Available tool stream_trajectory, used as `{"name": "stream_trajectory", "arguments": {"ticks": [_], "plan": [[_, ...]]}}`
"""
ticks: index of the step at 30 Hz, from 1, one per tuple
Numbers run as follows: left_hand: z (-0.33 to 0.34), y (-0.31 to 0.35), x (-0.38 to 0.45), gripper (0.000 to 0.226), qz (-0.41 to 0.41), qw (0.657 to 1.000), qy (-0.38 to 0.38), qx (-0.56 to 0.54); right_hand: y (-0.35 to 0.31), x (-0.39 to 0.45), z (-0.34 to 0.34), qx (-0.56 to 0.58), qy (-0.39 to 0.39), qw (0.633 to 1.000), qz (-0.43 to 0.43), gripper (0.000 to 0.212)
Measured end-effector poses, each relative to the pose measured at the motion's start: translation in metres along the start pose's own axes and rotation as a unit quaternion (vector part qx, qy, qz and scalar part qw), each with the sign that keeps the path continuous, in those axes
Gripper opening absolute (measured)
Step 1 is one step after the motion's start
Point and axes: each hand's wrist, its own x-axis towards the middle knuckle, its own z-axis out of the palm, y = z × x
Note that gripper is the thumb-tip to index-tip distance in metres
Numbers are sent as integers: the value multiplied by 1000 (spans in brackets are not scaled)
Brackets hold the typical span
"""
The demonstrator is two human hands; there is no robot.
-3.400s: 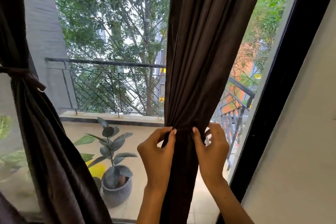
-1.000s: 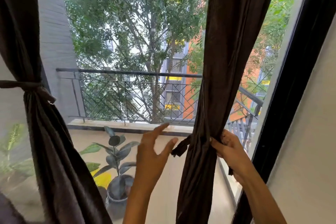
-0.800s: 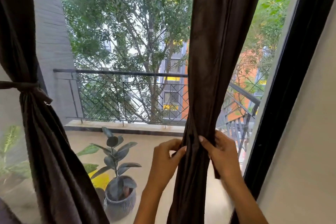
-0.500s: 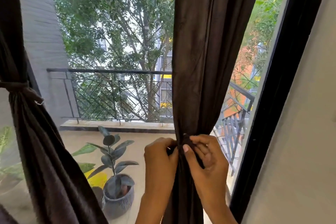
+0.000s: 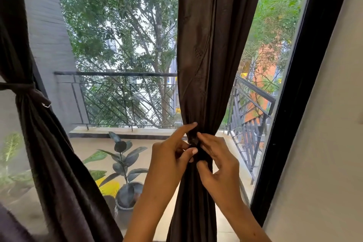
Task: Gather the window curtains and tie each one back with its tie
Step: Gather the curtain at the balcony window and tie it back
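Observation:
The right dark brown curtain (image 5: 208,45) hangs gathered into a narrow bunch in the middle of the window. My left hand (image 5: 169,161) and my right hand (image 5: 218,165) meet at its pinched waist, fingers closed on the dark tie (image 5: 196,143) wrapped there; my left forefinger points up along the fabric. Most of the tie is hidden by my fingers. The left curtain (image 5: 49,153) hangs at the left edge, bound by its own tie (image 5: 25,89).
A black window frame (image 5: 298,94) and a pale wall (image 5: 326,143) stand close on the right. Through the glass I see a balcony railing (image 5: 121,96), a potted plant (image 5: 125,182) and trees.
One second ago my left hand was off the curtain with fingers spread. It has come back, and both hands have closed together on the tie at the curtain's waist.

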Motion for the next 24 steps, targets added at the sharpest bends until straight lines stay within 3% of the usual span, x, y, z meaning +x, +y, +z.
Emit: {"name": "stream_trajectory", "arguments": {"ticks": [7, 15, 19, 21, 24], "plan": [[6, -4, 7, 18, -67, 992, 78, -73, 6, -8, 0, -34, -20, 998, -41, 67], [7, -6, 11, 12, -111, 982, 77, -129, 13, -8, 6, -86, 0, 990, -110, 32], [4, -4, 14, 15, -133, 975, 69, -166, 14, 0, -1, -56, -20, 994, -96, 31], [5, -6, 16, 16, -107, 985, 88, -99, 12, 7, -4, -69, -23, 993, -92, 29], [10, -7, 12, 10, 3, 977, 145, 155, 12, 14, -8, -167, 20, 980, -103, 16]]}}
